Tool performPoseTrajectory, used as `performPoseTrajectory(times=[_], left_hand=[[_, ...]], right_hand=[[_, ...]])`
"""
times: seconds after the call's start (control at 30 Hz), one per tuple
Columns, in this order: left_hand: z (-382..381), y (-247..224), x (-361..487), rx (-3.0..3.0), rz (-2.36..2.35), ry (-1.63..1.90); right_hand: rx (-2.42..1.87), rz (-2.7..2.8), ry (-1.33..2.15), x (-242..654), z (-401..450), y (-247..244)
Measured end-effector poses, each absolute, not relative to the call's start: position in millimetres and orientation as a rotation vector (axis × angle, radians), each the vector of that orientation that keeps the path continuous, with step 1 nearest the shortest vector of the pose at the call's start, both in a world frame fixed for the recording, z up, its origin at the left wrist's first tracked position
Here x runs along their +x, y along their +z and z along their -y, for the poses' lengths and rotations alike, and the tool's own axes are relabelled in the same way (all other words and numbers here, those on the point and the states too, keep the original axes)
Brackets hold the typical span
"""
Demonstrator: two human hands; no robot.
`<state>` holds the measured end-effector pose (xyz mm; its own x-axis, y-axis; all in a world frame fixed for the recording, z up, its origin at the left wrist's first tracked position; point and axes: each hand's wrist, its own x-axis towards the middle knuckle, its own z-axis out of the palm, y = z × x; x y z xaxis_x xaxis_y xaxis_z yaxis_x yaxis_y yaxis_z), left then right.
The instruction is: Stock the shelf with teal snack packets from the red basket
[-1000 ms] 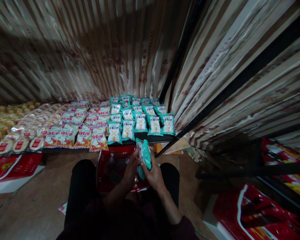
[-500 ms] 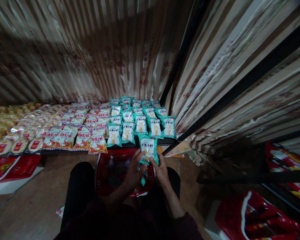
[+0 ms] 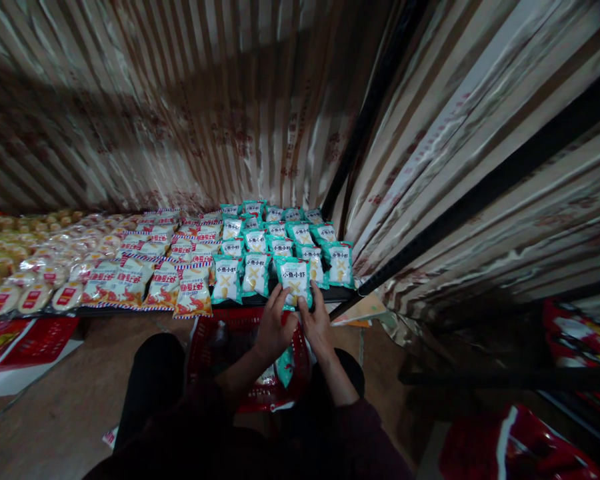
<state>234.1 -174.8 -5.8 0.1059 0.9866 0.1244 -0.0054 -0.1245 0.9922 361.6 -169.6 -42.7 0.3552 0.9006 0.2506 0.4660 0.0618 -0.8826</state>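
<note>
A teal-and-white snack bag [image 3: 295, 277] is held upright between both my hands at the front edge of the black shelf [image 3: 340, 293]. My left hand [image 3: 276, 327] grips its lower left side, and my right hand [image 3: 316, 325] closes on its lower right. Rows of matching teal bags [image 3: 257, 272] stand behind and to the left of it. Below my forearms is a red plastic basket [image 3: 200, 347], and inside it lies another teal bag [image 3: 284, 367] beside contents too dark to make out.
Orange-and-white snack bags [image 3: 194, 290] and round clear-wrapped snacks [image 3: 34, 298] line the shelf leftward. A black post [image 3: 395, 267] slants up on my right. Striped curtain [image 3: 180, 100] hangs behind. Red bags [image 3: 525, 447] sit at lower right.
Both hands have moved forward and up with the teal snack bag, from over the basket to the shelf's front row. The view has shifted slightly.
</note>
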Motion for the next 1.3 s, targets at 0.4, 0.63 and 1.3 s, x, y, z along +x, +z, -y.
performPoseTrajectory(times=[0.4,0.63,1.3], left_hand=[[146,-10,242,1.396,-1.169,1.271],[136,-30,245,1.746,-1.375,1.128],[128,-41,259,2.073,-1.506,1.157]], right_hand=[[-1.581,1.504,0.166,355,140,-60],[-1.679,1.656,-0.032,358,130,-61],[-1.595,1.656,-0.094,360,125,-87]])
